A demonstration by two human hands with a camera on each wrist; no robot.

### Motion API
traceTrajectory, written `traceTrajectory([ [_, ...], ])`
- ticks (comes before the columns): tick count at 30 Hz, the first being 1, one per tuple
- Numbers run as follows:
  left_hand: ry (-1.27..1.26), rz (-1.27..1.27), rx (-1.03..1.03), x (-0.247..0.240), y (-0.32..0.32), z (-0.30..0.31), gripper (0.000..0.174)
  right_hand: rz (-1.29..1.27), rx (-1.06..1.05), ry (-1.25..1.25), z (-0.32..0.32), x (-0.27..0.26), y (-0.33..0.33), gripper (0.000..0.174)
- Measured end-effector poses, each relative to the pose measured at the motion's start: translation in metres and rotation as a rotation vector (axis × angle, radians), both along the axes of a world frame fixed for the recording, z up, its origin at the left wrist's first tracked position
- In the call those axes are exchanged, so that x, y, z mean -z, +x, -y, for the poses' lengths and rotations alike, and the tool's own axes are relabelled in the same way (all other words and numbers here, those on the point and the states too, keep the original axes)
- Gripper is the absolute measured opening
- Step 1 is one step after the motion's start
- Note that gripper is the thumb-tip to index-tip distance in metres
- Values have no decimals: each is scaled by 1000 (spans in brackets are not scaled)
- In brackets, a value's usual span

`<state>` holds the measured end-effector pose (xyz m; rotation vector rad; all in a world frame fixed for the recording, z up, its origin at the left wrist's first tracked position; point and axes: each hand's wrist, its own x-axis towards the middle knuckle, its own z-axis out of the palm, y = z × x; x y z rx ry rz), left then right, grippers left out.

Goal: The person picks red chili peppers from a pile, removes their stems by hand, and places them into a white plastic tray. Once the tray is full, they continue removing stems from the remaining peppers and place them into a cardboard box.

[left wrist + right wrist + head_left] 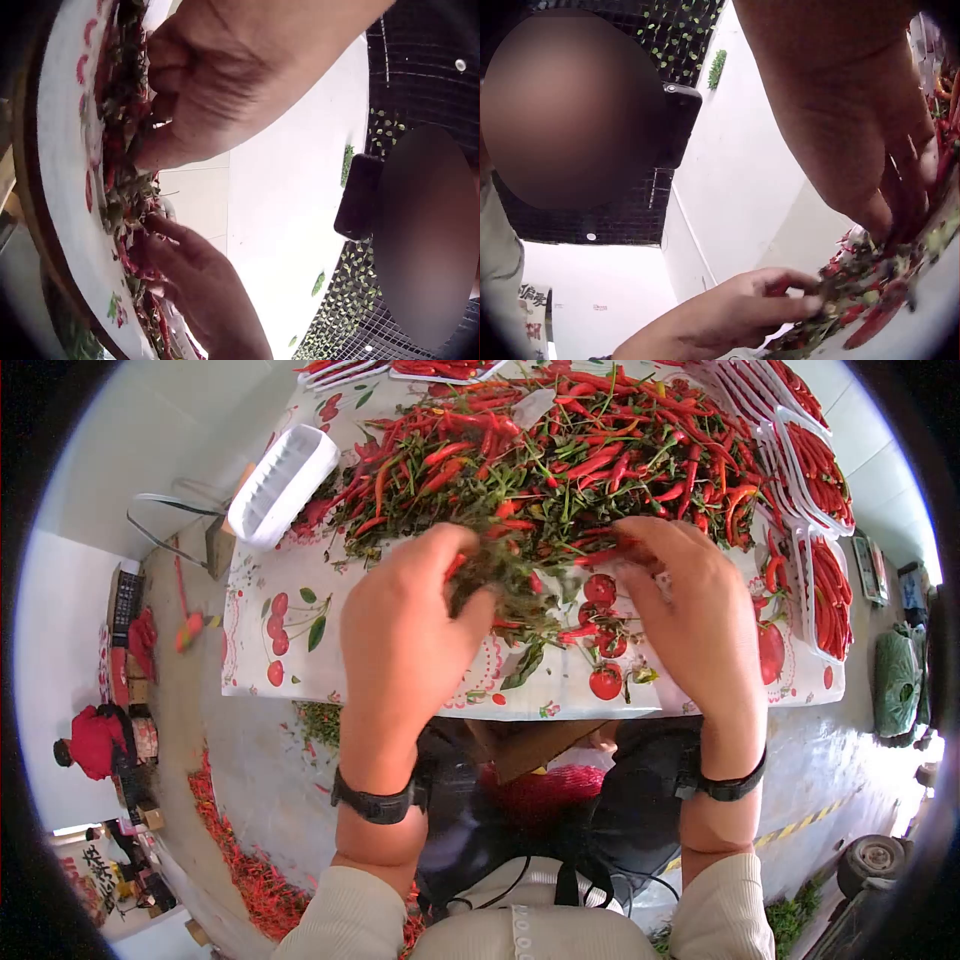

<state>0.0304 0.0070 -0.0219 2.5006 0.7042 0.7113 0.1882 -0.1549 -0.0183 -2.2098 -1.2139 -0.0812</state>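
A broad heap of red chili peppers (600, 455), tangled with green stems and withered leaves, covers the back of the table. My left hand (410, 615) is at the heap's near edge, its thumb and fingers curved round a blurred clump of withered leaves (505, 575) with some red in it. To the right, my right hand (690, 585) has its fingers bent over red chilies at the same edge, thumb below them. In the right wrist view, its fingertips reach down among stems, leaves and a red chili (881, 315). Palms and some fingertips are hidden.
White trays (825, 590) filled with aligned chilies line the table's right side. A white ribbed tray (283, 487) stands tilted at the left. Cherry-patterned cloth (350, 650) shows in front. More chilies (235, 850) lie on the floor at left; a person in red (98, 742) is beyond.
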Motion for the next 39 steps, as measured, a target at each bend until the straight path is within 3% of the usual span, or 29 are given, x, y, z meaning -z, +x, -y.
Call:
traceTrajectory([
  [2,-5,-68,-61,-3,-11,-9,25,153,52,-29,5,3,7,29],
  [5,58,-106,-218,-9,-21,-18,20,99,125,-42,2,-3,1,25],
  [8,129,-37,-335,-1,-29,-35,21,92,37,37,-3,-4,-6,27],
  [12,-36,240,-213,-2,-17,-20,21,116,-146,113,-19,1,-17,34],
  [15,-62,228,-48,3,-5,-7,30,127,-196,108,-27,4,-30,36],
  [21,-31,-106,53,3,-4,0,30,160,-162,-5,-25,7,-23,23],
  [27,92,-145,-117,-4,-32,-22,18,174,-45,-6,-23,-1,-19,20],
  [33,-18,30,-258,-5,-34,-30,19,136,-182,176,-41,3,-33,33],
  [36,-124,168,-213,-7,-27,-27,22,137,-266,140,-45,7,-42,41],
  [39,-60,132,-185,-1,-25,-31,27,172,-282,90,-47,9,-47,40],
])
